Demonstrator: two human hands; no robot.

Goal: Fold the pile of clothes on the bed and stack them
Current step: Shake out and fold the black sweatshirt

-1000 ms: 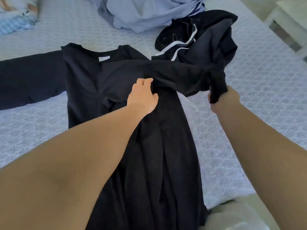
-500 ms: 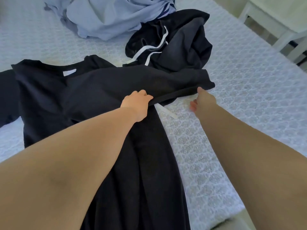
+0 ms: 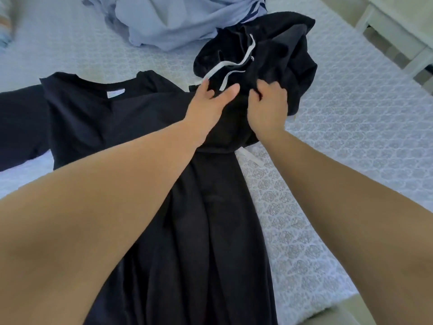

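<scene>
The long black dress (image 3: 192,231) lies spread down the middle of the bed (image 3: 351,137), one sleeve folded across its chest. The right hand (image 3: 267,109) pinches that sleeve's end with curled fingers; the left hand (image 3: 210,102) rests on it, fingers extended. The crumpled black drawstring garment (image 3: 269,55) touches the sleeve, so its white cord (image 3: 234,64) could get caught in the fold.

Long black dress (image 3: 199,231) lies flat down the bed (image 3: 351,137) — one sleeve folded across. Crumpled black hoodie (image 3: 281,55) and pale blue clothes (image 3: 178,22) sit beyond it.
</scene>
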